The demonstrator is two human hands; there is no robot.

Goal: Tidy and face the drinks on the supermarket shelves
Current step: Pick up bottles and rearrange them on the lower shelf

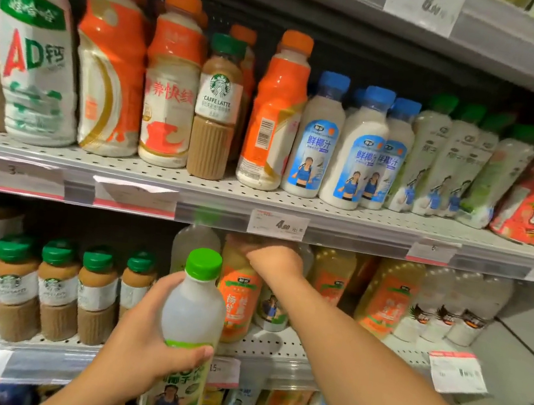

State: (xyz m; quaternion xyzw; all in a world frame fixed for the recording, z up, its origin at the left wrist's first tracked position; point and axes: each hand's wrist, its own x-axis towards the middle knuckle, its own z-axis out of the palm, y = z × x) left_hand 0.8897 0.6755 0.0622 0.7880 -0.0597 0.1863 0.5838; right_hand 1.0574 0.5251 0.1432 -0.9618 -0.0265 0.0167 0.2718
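My left hand [140, 343] holds a green-capped bottle [193, 316] upright in front of the middle shelf [272, 345], clear of the shelf itself. The fingers [198, 353] are clamped around its pale body: the thumb lies across the front just above the green label, and the other fingers wrap behind on the left side, with the cap standing free above them.

My right hand [272, 258] reaches further in, up under the lip of the upper shelf [343, 213]. It rests on top of an orange-labelled bottle [239, 295] standing at the front of the middle shelf. The fingers curl over the bottle's neck and away from me, so I cannot tell whether they are closed on it or merely laid over it.

Left of that bottle, a row of green-capped coffee bottles [55, 288] stands along the shelf edge. To the right stand more orange-labelled bottles [389, 304] and then pale bottles [450, 313].

On the upper shelf, a single coffee bottle [217, 108] sits among tall orange-capped bottles [169, 80], with blue-capped bottles [317, 137] further right.
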